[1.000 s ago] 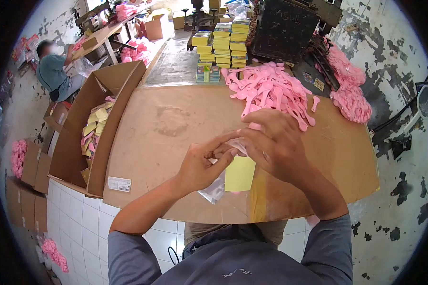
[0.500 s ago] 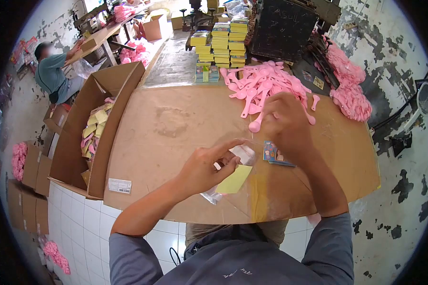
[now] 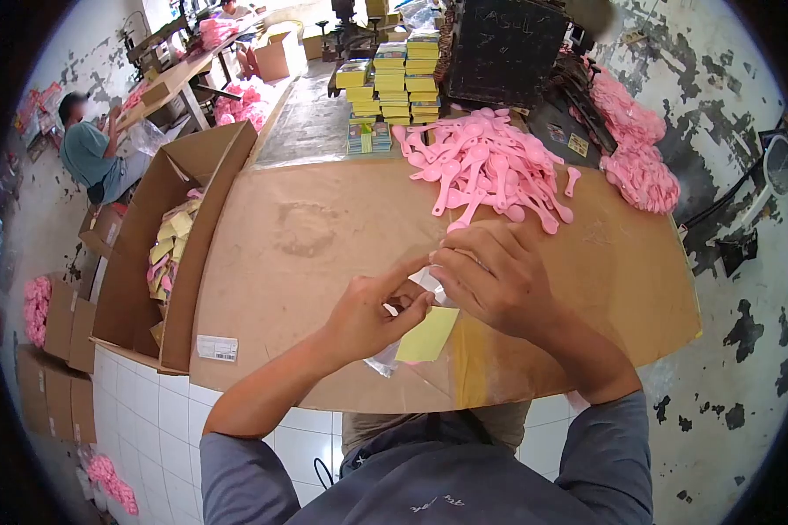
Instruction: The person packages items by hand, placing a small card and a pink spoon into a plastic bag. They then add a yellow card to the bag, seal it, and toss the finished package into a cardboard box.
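My left hand point(image 3: 376, 315) is closed, thumb and fingers pinching a small clear plastic bag point(image 3: 381, 360). A yellow card point(image 3: 427, 335) lies in or against the bag, hanging below my fingers. My right hand point(image 3: 499, 278) meets the left at the bag's upper end, with bent fingers pinched at its edge. A whitish part of the bag point(image 3: 427, 282) shows between the two hands. Whether the right fingers hold anything besides the bag is hidden. Just beyond my right hand lies a heap of pink plastic spoons point(image 3: 490, 166).
Cardboard point(image 3: 324, 289) covers the worktop. At the left stands a deep carton point(image 3: 210, 245) containing yellow cards and pink pieces. Stacks of cards point(image 3: 392, 83) stand at the back, beside a black box point(image 3: 508, 52). Pink bundles point(image 3: 643, 175) sit back right. Another person point(image 3: 96, 153) sits far left.
My right hand has come down and left from near the spoon heap to the bag. It now covers the spot where blue printed cards lay. The left hand keeps its pinch.
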`<action>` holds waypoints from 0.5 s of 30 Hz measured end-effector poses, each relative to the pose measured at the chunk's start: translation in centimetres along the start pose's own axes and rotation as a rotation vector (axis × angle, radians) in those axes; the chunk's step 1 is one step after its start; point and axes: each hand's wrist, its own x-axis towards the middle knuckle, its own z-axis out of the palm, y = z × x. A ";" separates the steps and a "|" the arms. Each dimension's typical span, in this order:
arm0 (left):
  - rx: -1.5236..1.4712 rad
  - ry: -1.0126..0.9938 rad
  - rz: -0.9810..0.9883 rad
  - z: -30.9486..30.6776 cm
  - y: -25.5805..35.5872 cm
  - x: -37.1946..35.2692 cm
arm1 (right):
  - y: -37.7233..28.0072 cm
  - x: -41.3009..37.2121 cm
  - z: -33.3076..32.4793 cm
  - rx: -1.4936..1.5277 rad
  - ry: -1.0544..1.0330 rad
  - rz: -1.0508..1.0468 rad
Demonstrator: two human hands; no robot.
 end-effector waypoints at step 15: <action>-0.221 0.099 -0.065 -1.0 -0.4 0.7 | 19.2 -13.1 -11.7 1.389 0.015 0.845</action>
